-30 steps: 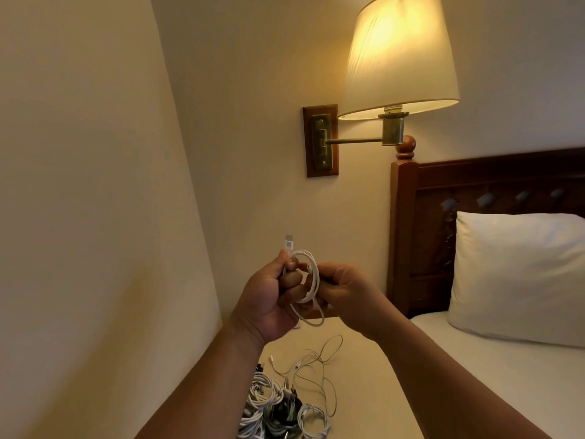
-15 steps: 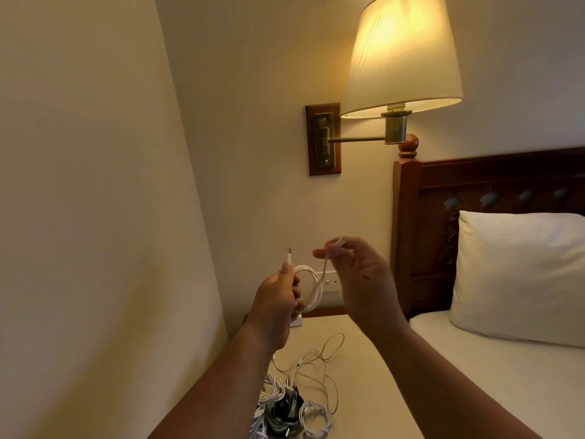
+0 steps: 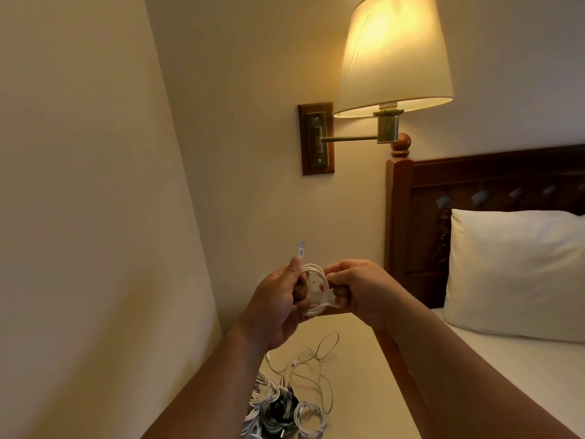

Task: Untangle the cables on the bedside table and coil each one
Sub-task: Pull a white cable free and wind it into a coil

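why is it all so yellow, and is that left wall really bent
Head view: the lit lamp tints everything yellow, and its shade glares near white. Head view: the left wall bows from wide-angle distortion, probably not for real. Head view: the coil in the left hand and right hand is fairly sharp; the cable pile lies dim.

Lit wall lamp [image 3: 392, 55] on wooden plaque [image 3: 316, 138], dark headboard [image 3: 481, 198], white pillow [image 3: 519, 270], possibly a mattress [image 3: 522, 369].

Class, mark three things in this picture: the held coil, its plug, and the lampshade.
coil [image 3: 316, 309], head view, lower strands of the loop.
plug [image 3: 301, 250], head view, middle of the connector.
lampshade [image 3: 394, 52], head view, middle of the lit shade.
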